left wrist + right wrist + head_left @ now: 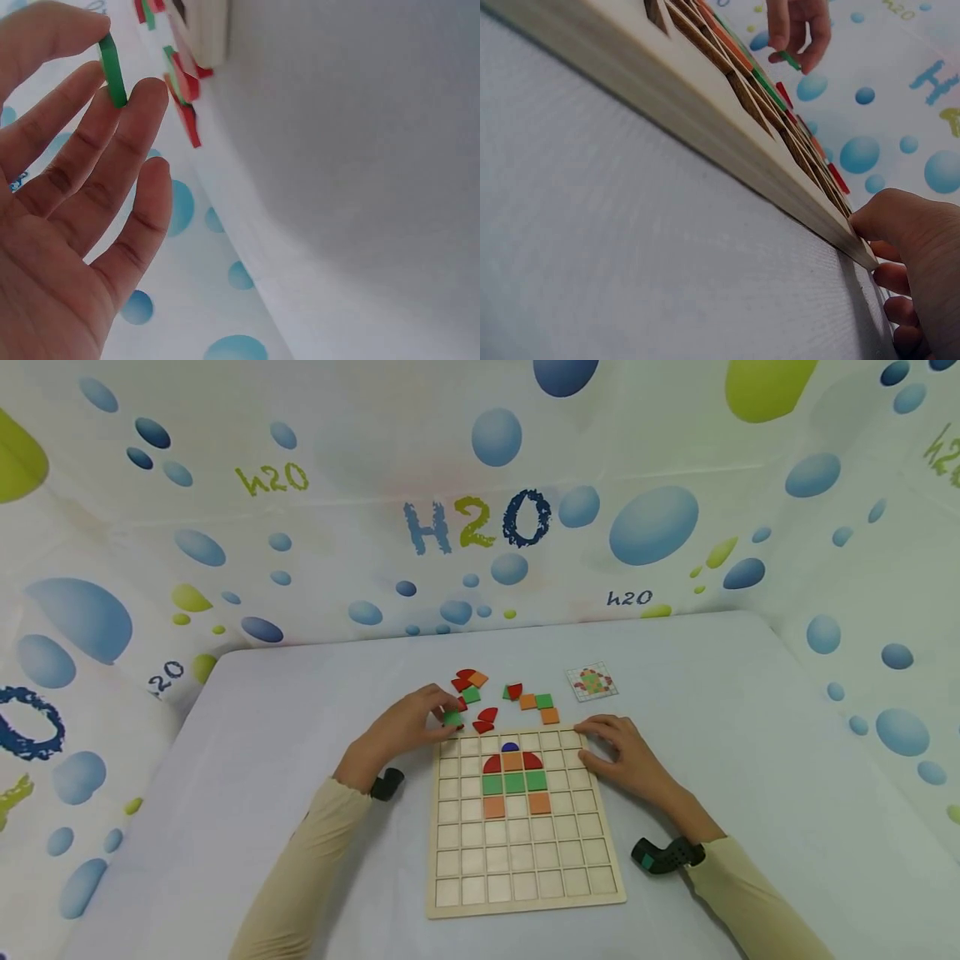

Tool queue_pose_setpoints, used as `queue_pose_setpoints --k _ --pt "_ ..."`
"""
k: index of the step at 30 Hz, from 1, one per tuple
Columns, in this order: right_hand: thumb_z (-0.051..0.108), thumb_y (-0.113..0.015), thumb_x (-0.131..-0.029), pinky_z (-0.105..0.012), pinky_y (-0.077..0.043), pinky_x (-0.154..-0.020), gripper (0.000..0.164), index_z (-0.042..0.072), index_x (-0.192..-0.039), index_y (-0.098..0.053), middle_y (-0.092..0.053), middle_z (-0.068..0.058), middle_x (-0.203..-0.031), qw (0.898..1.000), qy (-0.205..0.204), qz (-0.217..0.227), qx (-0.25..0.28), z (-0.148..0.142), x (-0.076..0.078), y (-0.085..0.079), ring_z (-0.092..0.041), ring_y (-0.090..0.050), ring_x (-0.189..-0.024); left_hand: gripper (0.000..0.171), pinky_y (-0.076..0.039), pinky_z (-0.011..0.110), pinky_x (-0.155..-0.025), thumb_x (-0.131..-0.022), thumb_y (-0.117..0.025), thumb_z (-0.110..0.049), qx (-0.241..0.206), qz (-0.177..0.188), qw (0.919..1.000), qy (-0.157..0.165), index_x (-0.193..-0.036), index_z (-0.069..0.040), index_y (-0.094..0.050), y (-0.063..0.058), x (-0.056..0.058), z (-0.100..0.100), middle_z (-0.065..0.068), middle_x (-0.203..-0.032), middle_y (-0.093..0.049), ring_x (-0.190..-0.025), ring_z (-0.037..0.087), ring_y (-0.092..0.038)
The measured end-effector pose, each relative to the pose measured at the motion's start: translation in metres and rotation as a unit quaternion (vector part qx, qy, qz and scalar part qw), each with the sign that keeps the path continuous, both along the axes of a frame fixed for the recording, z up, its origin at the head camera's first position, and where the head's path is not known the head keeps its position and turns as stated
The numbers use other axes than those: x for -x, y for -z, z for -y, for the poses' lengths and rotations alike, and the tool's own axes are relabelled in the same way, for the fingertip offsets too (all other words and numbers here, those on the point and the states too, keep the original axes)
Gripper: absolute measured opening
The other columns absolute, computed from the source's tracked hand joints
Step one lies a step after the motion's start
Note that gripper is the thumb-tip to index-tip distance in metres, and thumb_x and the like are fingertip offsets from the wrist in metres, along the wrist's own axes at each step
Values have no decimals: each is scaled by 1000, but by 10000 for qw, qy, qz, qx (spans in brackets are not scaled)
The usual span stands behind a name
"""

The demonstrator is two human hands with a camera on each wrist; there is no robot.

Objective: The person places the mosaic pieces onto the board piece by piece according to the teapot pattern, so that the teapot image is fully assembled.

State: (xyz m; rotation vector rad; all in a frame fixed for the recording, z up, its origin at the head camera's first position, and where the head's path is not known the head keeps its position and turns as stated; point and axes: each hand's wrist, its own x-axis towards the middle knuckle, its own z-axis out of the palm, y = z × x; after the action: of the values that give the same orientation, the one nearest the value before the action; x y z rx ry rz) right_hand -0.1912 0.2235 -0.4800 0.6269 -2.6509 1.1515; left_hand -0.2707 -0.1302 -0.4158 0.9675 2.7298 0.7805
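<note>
My left hand [405, 722] pinches a green square tile [111, 69] between thumb and fingertips, above the top left corner of the wooden grid board [450, 864]. On the board lie a blue half-round piece [510, 747], red quarter-round pieces [492, 764] either side of an orange square [512, 762], a row of green squares [514, 783], and two orange squares lower down, one being the left orange tile [494, 807]. At the board's top right corner, my right hand [628, 758] grips the edge, thumb on the side and fingers round the corner.
Loose red pieces [487, 715], a loose green square [543, 701] and loose orange squares [550, 716] lie behind the board. A small pattern card [592, 682] with a coloured figure on a grid lies at the back right. A printed cloth [337, 527] hangs behind the table.
</note>
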Motion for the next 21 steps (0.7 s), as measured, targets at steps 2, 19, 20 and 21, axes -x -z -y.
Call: queue_pose_setpoints --k 2,19,20,21 --pt "10 -72 -86 -50 -39 -89 38 4 -123 -64 -57 -17 -127 10000 -4 -13 8 0 0 1 -31 -46 -109 31 -53 35 -85 -87 -73 -16 60 -67 9999 59 -116 -5 -66 -1 -3 -2 5 -111 -61 -97 19 -60" --pt "10 -72 -86 -50 -39 -89 38 6 -123 -64 -57 -16 -127 10000 2 -40 5 -1 1 2 -31 -46 -109 30 -52 34 -82 -89 -70 -17 209 -310 9977 571 -116 -5 -67 -9 -22 -20 5 -105 -60 -90 19 -60" --pt "10 -72 -86 -50 -38 -89 38 6 -123 -64 -57 -16 -127 10000 1 -31 8 -1 1 2 -31 -46 -109 30 -52 33 -82 -89 -70 -17 194 -309 9975 607 -116 -5 -67 -9 -23 -20 5 -106 -60 -90 19 -60" --pt "10 -72 -86 -49 -38 -89 38 6 -123 -64 -57 -16 -127 10000 -1 -29 9 -1 1 2 -31 -46 -109 29 -52 33 -82 -89 -70 -18 199 -317 9973 635 -115 -5 -67 -10 -24 -21 4 -106 -60 -89 18 -59"
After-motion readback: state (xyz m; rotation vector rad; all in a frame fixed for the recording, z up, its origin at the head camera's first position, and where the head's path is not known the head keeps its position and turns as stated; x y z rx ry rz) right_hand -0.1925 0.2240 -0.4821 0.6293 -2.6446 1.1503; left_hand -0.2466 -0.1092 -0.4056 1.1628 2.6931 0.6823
